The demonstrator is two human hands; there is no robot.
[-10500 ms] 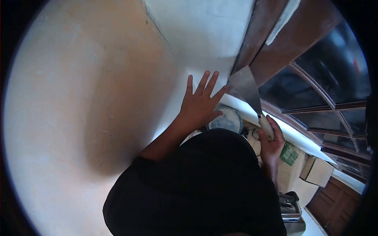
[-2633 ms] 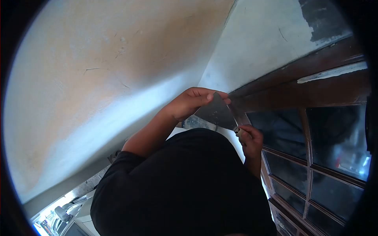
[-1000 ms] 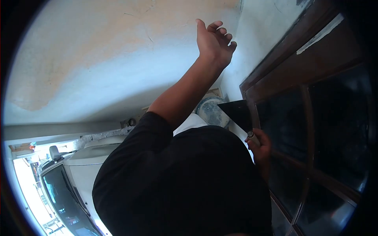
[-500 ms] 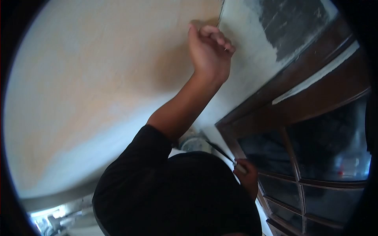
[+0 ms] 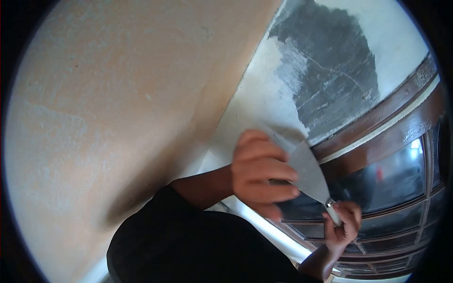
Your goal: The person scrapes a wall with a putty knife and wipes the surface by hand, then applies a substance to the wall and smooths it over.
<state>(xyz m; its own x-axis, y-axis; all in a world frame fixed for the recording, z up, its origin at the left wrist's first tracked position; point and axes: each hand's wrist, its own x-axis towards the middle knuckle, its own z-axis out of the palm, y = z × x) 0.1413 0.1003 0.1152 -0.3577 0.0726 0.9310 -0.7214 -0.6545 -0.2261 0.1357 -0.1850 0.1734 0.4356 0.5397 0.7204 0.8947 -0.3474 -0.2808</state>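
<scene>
My right hand [image 5: 343, 224] grips the pale handle of a putty knife [image 5: 309, 172], its wide, thin blade pointing up and to the left. My left hand [image 5: 262, 172] is close beside that blade, overlapping it in this view. Its fingers are curled and slightly smeared by motion; I cannot tell what, if anything, is inside them. Beyond both hands is a white wall section [image 5: 245, 111] with a large dark grey patch [image 5: 335, 70], rough at its edges.
A peach-coloured, mottled wall [image 5: 118, 85] fills the left side and meets the white section at a corner. On the right, a dark brown wooden frame [image 5: 363, 141] borders glass panes [image 5: 391, 181]. A black sleeve [image 5: 146, 226] covers my left upper arm.
My left hand has come down from high on the wall to beside the blade. My right hand has risen with the putty knife, and the view has shifted toward the grey patch.
</scene>
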